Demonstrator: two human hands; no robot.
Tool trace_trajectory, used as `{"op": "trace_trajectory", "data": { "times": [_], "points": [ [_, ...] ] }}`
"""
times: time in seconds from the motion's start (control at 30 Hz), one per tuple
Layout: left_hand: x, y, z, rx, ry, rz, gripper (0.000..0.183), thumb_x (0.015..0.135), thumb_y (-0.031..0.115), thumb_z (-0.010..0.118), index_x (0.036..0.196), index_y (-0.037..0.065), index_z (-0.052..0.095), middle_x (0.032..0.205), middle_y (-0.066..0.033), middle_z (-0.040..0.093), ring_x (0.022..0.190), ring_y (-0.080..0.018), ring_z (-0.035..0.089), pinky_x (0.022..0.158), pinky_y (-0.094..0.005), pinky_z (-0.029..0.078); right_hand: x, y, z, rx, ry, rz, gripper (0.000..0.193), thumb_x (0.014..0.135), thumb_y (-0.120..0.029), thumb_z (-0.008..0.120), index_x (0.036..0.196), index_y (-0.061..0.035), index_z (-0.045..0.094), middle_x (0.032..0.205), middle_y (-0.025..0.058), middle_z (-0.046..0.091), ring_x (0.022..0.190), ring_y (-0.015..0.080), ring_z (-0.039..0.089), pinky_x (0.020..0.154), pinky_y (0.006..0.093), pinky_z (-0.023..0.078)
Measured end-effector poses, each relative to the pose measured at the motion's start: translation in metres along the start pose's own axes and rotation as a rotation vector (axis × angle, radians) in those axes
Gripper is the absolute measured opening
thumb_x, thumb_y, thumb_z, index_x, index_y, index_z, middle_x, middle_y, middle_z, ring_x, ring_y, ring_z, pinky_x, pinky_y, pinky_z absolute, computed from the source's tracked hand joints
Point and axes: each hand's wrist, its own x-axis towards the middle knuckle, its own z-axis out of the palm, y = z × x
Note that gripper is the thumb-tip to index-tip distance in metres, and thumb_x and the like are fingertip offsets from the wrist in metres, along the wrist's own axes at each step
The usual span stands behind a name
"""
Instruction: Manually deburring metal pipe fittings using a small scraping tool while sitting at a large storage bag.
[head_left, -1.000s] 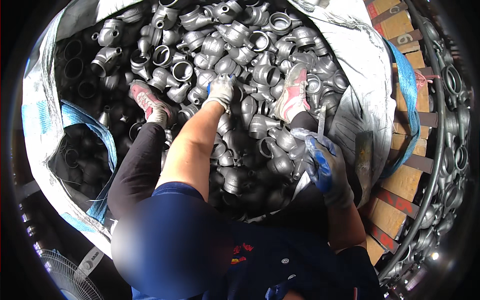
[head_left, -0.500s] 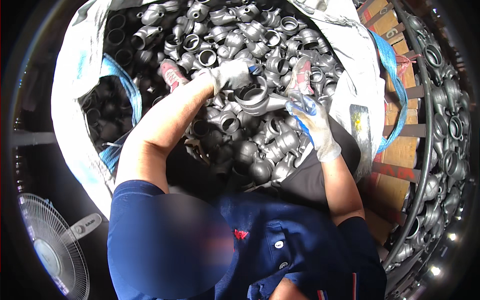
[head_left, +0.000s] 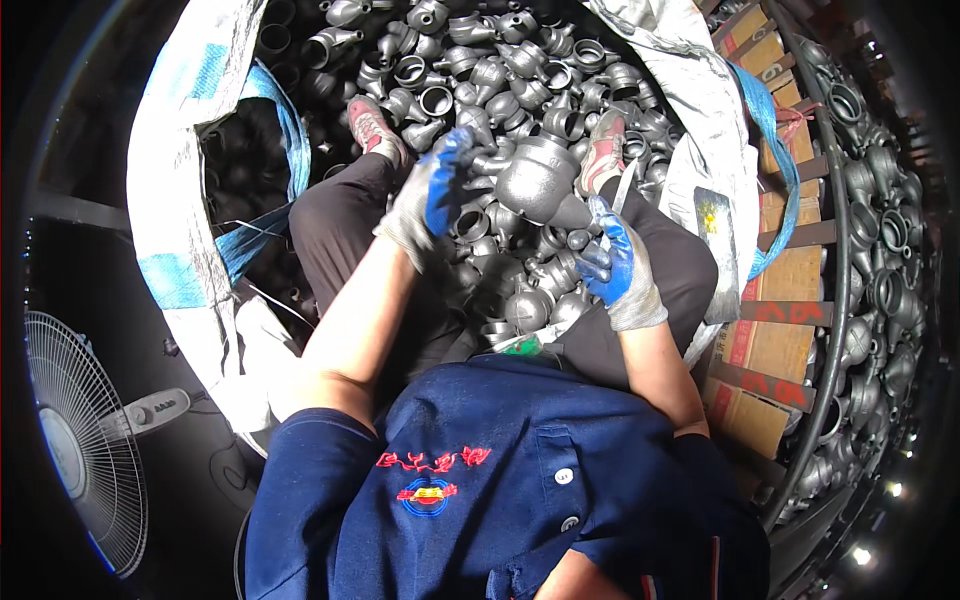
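A dark grey metal casting (head_left: pixel 540 180), with a round body, a wide collar and a narrow neck, is tilted above the pile between my hands. Its neck points down to the right and meets the fingers of my right hand (head_left: pixel 617 265), in a grey glove with a blue palm. That hand is closed on a thin flat metal tool (head_left: pixel 625 185), whose blade sticks up past the fingers; the grip is partly hidden. My left hand (head_left: pixel 430 195), gloved alike, is raised left of the casting, fingers stretched out and slightly blurred, holding nothing I can see.
Many similar castings (head_left: pixel 490 80) fill a large white bulk bag (head_left: pixel 165 200) with blue straps (head_left: pixel 298 150). My legs and pink shoes (head_left: pixel 375 130) rest among them. A fan (head_left: pixel 80 440) stands at the left; a slatted crate wall (head_left: pixel 775 340) and more castings (head_left: pixel 890 290) are at right.
The casting has turned over, from its open mouth showing to its rounded side showing. My left hand has come away from it, moving down and left; my right hand has shifted slightly down.
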Motion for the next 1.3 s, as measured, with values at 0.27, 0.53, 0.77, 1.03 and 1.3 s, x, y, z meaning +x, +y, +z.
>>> {"op": "trace_trajectory", "data": {
  "times": [0.27,0.53,0.77,1.03,1.3],
  "points": [
    [-0.007,-0.003,0.011,0.151,-0.313,0.211,0.041,0.094,0.026,0.048,0.128,0.003,0.048,0.125,-0.007,0.054,0.117,-0.016,0.048,0.1,-0.0298,0.036,-0.001,0.025,-0.018,0.21,-0.062,0.06,0.031,0.096,-0.025,0.042,0.124,-0.0112,0.044,0.065,0.0008,0.049,0.045,0.0077,0.043,0.035,0.0201,0.033],
    [0.0,-0.003,0.011,0.164,-0.335,0.266,0.046,0.092,0.021,0.053,0.132,0.003,0.043,0.134,-0.0075,0.046,0.124,-0.0182,0.043,0.104,-0.0316,0.033,-0.002,0.03,-0.007,0.069,-0.022,0.186,0.029,0.097,-0.034,0.041,0.107,-0.0097,0.053,0.06,0.0035,0.052,0.037,0.0072,0.037,0.03,0.0209,0.027],
    [0.006,-0.009,0.004,0.042,-0.158,0.24,0.038,0.089,0.011,0.054,0.125,0.002,0.046,0.111,-0.013,0.061,0.103,-0.0231,0.06,0.091,-0.0341,0.048,-0.003,0.033,0.016,-0.102,0.142,0.083,0.033,0.096,-0.033,0.046,0.103,-0.0024,0.057,0.061,0.0039,0.055,0.038,0.0049,0.036,0.032,0.0189,0.027],
    [0.023,-0.023,-0.016,0.4,-0.133,0.489,0.048,0.072,0.007,0.071,0.116,0.0,0.054,0.109,-0.0114,0.061,0.097,-0.0191,0.061,0.084,-0.0322,0.051,-0.011,0.028,0.014,-0.26,0.081,-0.11,0.024,0.088,-0.012,0.058,0.11,-0.0032,0.055,0.079,0.0017,0.058,0.05,0.0033,0.044,0.04,0.0179,0.034],
    [0.026,-0.029,-0.009,-0.072,-0.12,0.221,0.036,0.082,0.013,0.061,0.115,0.0,0.053,0.107,-0.0116,0.061,0.095,-0.0198,0.061,0.084,-0.0317,0.05,-0.019,0.037,0.038,-0.319,0.007,-0.262,0.031,0.083,-0.002,0.063,0.113,-0.0011,0.057,0.089,0.0047,0.065,0.066,0.004,0.058,0.054,0.015,0.043]
  ]
}}
